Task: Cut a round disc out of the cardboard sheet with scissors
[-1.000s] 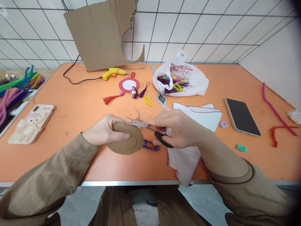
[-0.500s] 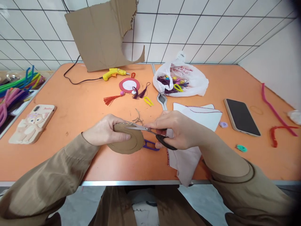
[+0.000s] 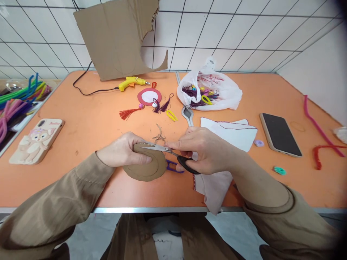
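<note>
Near the table's front edge, my left hand [image 3: 121, 151] is closed on a round cardboard disc [image 3: 145, 169], thumb flat on its face. A curved line runs around the disc inside its rim. Held in my right hand [image 3: 204, 150] is a pair of scissors [image 3: 187, 164] with black handles. Their blades lie at the disc's upper edge, pointing left towards my left thumb. A purple plastic piece [image 3: 173, 166] lies partly hidden behind the disc and scissors. Beneath my right hand is a white cloth [image 3: 229, 133] with dark red stitching.
Behind lie a yellow glue gun [image 3: 132, 83], a red-rimmed round ornament [image 3: 149, 96] with tassels, and a white plastic bag [image 3: 222, 92] of trinkets. Cut cardboard [image 3: 116, 39] leans on the tiled wall. Phones lie left [image 3: 38, 141] and right [image 3: 280, 134]; pipe cleaners [image 3: 16, 112] fill the left edge.
The scissors have closed somewhat, their handles drawing together, and the right hand has shifted slightly left. The disc stays in the left hand, nearly unmoved.
</note>
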The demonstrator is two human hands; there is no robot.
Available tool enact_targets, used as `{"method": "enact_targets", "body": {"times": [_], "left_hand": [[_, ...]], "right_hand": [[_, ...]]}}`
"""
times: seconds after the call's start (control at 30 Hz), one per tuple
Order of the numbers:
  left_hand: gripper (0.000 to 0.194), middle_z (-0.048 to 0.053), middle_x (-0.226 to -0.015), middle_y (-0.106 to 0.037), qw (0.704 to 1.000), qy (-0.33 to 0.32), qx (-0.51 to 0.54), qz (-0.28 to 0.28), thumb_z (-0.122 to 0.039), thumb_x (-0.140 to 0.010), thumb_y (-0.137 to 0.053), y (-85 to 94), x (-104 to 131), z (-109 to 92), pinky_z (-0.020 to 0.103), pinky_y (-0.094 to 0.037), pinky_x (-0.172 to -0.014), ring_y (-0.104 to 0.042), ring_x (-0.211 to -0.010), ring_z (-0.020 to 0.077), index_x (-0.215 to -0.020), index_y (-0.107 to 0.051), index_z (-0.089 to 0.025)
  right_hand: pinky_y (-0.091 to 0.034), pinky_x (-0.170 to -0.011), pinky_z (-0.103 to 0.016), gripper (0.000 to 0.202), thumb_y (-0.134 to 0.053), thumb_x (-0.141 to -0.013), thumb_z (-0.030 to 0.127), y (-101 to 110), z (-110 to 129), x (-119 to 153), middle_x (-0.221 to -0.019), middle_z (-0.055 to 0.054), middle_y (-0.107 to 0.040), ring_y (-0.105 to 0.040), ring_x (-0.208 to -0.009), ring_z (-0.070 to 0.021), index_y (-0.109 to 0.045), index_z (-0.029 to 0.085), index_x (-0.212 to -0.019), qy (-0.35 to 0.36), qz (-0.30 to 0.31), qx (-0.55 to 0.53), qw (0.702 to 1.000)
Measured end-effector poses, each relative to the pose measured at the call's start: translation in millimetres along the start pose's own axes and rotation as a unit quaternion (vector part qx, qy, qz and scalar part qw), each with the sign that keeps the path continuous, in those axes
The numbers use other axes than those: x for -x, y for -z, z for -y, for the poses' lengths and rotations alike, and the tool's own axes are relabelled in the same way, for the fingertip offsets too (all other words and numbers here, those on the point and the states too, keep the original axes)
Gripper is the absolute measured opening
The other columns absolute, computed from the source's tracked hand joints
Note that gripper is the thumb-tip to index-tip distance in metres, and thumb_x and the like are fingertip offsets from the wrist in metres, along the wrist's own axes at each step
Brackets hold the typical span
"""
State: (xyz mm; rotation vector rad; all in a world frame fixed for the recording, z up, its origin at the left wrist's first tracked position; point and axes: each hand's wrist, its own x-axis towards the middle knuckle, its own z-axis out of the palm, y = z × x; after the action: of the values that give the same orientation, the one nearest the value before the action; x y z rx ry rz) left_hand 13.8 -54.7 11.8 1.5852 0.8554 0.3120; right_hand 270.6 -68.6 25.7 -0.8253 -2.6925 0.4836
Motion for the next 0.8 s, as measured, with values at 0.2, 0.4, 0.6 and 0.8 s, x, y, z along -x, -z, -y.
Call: {"method": "enact_targets", "body": {"times": [0.2, 0.4, 0.6, 0.8], "left_hand": [[0.033, 0.003, -0.102, -0.078, 1.0, -0.013, 0.012, 0.007, -0.016, -0.073, -0.07, 0.3, -1.1, 0.3, 0.031, -0.055, -0.084, -0.071, -0.094, 0.0232, -0.106, -0.077, -0.019], [0.03, 0.005, -0.103, -0.078, 1.0, -0.014, 0.004, 0.022, -0.017, -0.074, -0.07, 2.3, -0.9, 1.6, 0.033, -0.055, -0.085, -0.071, -0.095, 0.0237, -0.104, -0.077, -0.018], [0.035, 0.003, -0.101, -0.078, 0.999, -0.029, 0.018, 0.021, -0.016, -0.073, -0.071, 1.7, -0.2, 0.4, 0.031, -0.056, -0.081, -0.072, -0.093, 0.0232, -0.107, -0.077, -0.023], [0.028, 0.006, -0.099, -0.078, 1.0, 0.009, 0.014, 0.012, -0.021, -0.072, -0.072, 1.3, 0.4, 1.7, 0.034, -0.056, -0.08, -0.072, -0.089, 0.0255, -0.099, -0.079, -0.019]], "right_hand": [[-0.025, -0.058, -0.026, 0.023, -0.054, -0.076, 0.014, -0.2, -0.6, 0.6, -0.054, 0.004, -0.052, -0.042, -0.056, -0.0122, -0.07, 0.02, -0.092, 0.001, 0.006, -0.016, 1.0], [-0.024, -0.058, -0.026, 0.015, -0.055, -0.081, 0.017, -0.8, -3.8, 1.5, -0.056, 0.004, -0.051, -0.041, -0.056, -0.0115, -0.067, 0.02, -0.089, 0.028, 0.008, -0.019, 0.999], [-0.023, -0.059, -0.027, 0.012, -0.055, -0.081, 0.017, -1.5, -3.1, 1.8, -0.056, 0.003, -0.051, -0.042, -0.058, -0.0121, -0.065, 0.02, -0.087, 0.023, 0.001, -0.011, 1.0], [-0.022, -0.059, -0.028, 0.014, -0.052, -0.08, 0.015, -1.7, -4.4, 2.0, -0.056, 0.004, -0.049, -0.039, -0.057, -0.012, -0.065, 0.02, -0.085, 0.027, 0.01, 0.001, 1.0]]}}
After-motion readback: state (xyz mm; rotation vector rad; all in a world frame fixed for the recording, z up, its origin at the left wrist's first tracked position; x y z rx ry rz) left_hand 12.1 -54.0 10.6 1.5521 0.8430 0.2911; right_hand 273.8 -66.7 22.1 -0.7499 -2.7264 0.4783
